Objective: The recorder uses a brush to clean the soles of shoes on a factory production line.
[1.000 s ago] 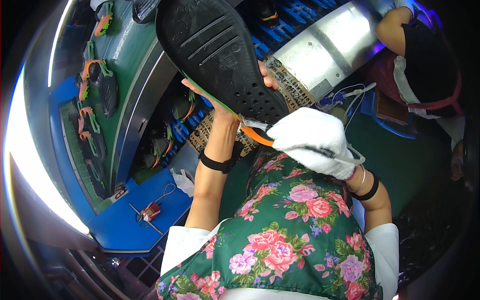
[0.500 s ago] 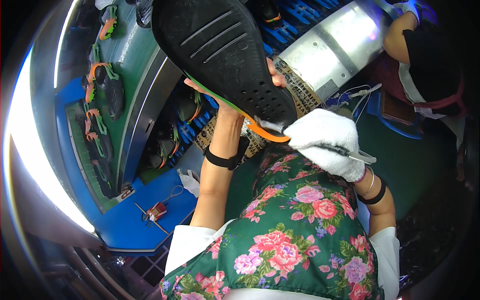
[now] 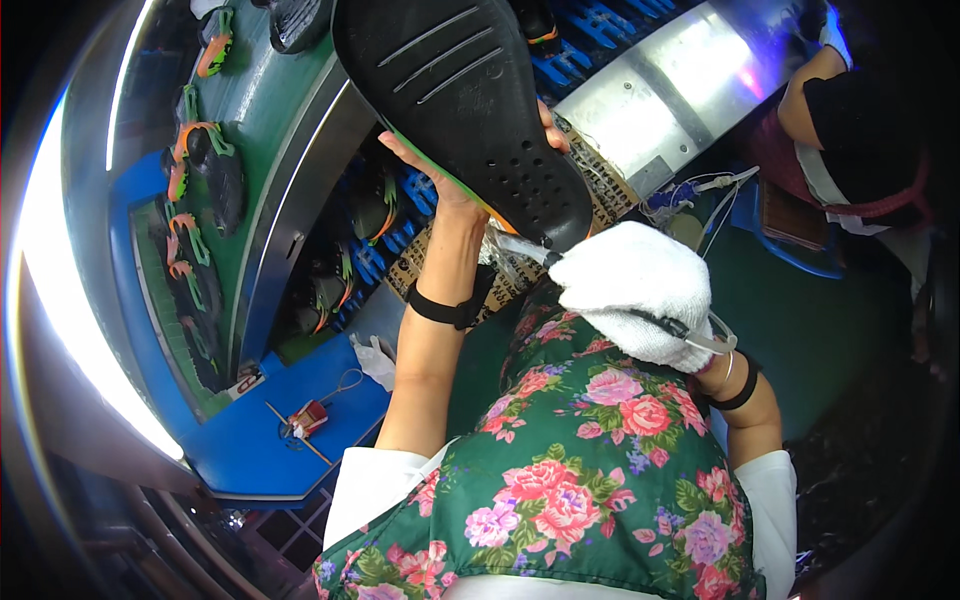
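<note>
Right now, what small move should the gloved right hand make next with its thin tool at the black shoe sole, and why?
Probably a short slide of the thin metal tool along the heel edge. The bare left hand holds the black ridged shoe sole up with its tread facing the camera, and the right hand in a white knitted glove has the tool tip at the orange and green rim there, so the work seems to follow that seam.

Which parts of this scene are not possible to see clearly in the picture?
- Shoe upper: head view shows only the black sole; the sole itself hides the rest.
- Left hand: most fingers lie behind the sole.
- Right hand: the white glove covers it, so its grip cannot be judged.
- Thin tool: its tip meets the sole edge; blurred and small.
- Neighbouring person: cut off by the right rim.
</note>
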`<move>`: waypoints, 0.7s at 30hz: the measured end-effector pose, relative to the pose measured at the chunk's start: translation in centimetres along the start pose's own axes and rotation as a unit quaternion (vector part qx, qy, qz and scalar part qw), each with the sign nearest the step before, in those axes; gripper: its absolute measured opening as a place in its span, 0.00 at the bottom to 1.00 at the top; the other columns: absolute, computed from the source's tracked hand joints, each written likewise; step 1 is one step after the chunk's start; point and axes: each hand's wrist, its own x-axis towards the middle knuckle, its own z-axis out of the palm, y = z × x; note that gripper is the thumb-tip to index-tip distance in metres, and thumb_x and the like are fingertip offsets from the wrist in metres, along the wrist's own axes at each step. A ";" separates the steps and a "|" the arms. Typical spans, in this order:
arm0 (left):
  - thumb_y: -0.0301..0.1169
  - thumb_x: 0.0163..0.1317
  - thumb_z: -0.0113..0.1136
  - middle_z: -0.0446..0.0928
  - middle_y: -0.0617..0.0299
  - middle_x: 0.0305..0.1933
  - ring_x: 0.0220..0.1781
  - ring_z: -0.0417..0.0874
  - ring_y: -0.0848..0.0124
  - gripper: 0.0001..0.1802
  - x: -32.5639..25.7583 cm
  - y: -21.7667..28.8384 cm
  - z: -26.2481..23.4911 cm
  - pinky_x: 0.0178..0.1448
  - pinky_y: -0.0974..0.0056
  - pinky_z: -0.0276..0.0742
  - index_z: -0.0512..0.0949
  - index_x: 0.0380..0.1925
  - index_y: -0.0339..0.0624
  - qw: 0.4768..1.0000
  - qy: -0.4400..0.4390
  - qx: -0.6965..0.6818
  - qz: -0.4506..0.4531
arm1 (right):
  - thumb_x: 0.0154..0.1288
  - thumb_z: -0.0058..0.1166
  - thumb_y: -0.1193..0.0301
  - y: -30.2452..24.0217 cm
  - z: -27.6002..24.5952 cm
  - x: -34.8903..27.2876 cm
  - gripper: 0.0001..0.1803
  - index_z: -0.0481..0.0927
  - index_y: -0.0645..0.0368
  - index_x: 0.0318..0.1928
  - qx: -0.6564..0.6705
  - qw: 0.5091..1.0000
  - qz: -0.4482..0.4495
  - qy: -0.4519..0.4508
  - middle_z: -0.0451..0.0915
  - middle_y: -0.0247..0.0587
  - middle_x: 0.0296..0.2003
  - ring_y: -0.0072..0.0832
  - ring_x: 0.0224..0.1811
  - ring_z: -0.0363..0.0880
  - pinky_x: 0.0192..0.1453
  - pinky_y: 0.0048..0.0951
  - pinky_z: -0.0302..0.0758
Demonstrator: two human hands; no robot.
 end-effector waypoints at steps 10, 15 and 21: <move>0.93 0.29 0.44 0.79 0.46 0.48 0.45 0.81 0.54 0.75 -0.1 -0.5 -0.3 0.57 0.49 0.75 0.71 0.62 0.38 0.998 0.039 0.043 -0.014 | 0.50 0.67 0.82 1.5 -0.5 -1.5 0.06 0.87 0.62 0.30 0.068 0.992 0.097 0.038 0.88 0.49 0.37 0.41 0.41 0.88 0.47 0.35 0.82; 0.94 0.30 0.42 0.78 0.46 0.47 0.44 0.80 0.56 0.74 0.1 -0.8 0.7 0.55 0.50 0.75 0.70 0.63 0.40 0.983 0.169 0.066 -0.029 | 0.53 0.66 0.84 2.4 -1.0 -2.3 0.07 0.87 0.64 0.35 0.095 0.983 0.121 0.097 0.89 0.46 0.38 0.38 0.42 0.88 0.49 0.35 0.83; 0.94 0.32 0.38 0.78 0.45 0.45 0.43 0.80 0.56 0.74 1.3 -0.7 0.3 0.54 0.48 0.76 0.69 0.66 0.41 0.992 0.085 0.081 -0.053 | 0.50 0.67 0.83 2.8 -1.3 -2.2 0.07 0.87 0.62 0.32 -0.025 0.996 0.070 0.045 0.88 0.47 0.37 0.38 0.40 0.88 0.47 0.34 0.83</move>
